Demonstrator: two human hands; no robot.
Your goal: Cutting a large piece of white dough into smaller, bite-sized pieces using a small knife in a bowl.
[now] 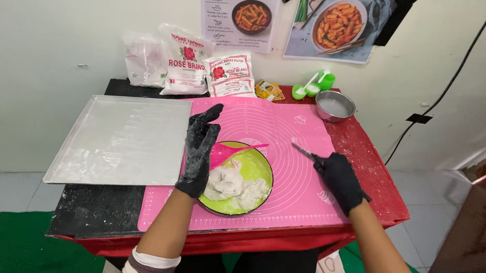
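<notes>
- The green plate (258,169) sits on the pink mat (293,140) and holds lumps of white dough (235,185), with a pink scraper (229,151) lying across its upper left rim.
- The left hand (199,148), in a flour-dusted black glove, rests against the plate's left edge with its fingers straight and together, clamped on nothing.
- The right hand (340,177), also gloved, has its fingers curled tight around a knife (304,152), blade low over the mat to the right of the plate.
- The metal tray (122,138) lies left of the mat, dusted white.
- A small steel bowl (335,106) at the table's back holds something pale.
- Flour bags (187,62) lean against the wall.
</notes>
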